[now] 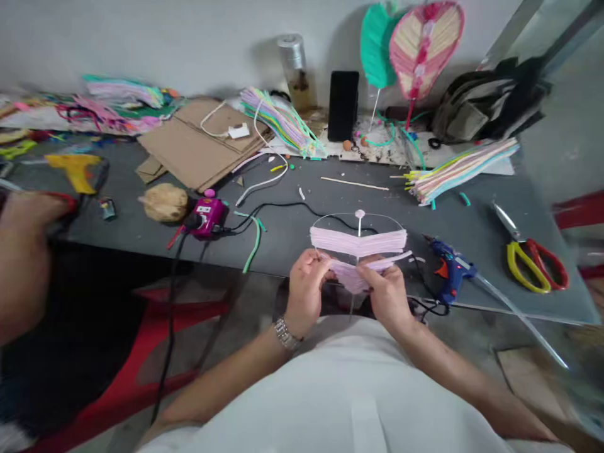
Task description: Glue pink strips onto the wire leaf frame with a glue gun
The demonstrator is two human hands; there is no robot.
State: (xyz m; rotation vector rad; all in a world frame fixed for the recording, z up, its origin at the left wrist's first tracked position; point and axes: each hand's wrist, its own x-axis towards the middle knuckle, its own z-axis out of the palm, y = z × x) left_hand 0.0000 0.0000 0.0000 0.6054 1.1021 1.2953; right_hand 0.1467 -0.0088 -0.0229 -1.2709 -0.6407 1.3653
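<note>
My left hand [306, 290] and my right hand [384, 297] both pinch a leaf-shaped wire frame [358, 242] at the table's front edge. Pink pipe-cleaner strips [358, 243] lie across its upper part, and a looser pink strip [372, 264] bends between my fingers. A small pink knob [360, 214] tops the central stem. My fingers hide part of the lower strips. A metal bracelet watch [287, 333] sits on my left wrist. A blue hot glue gun [450, 269] lies just right of my right hand.
Scissors with yellow and red handles [531, 265] and a pipe-cleaner bundle [460, 168] lie on the grey table [302, 245]. Further back are cardboard sheets [201, 143] and finished leaf shapes [422, 49]. A co-worker's arm [23, 251] reaches in at the left, near a yellow glue gun [75, 171].
</note>
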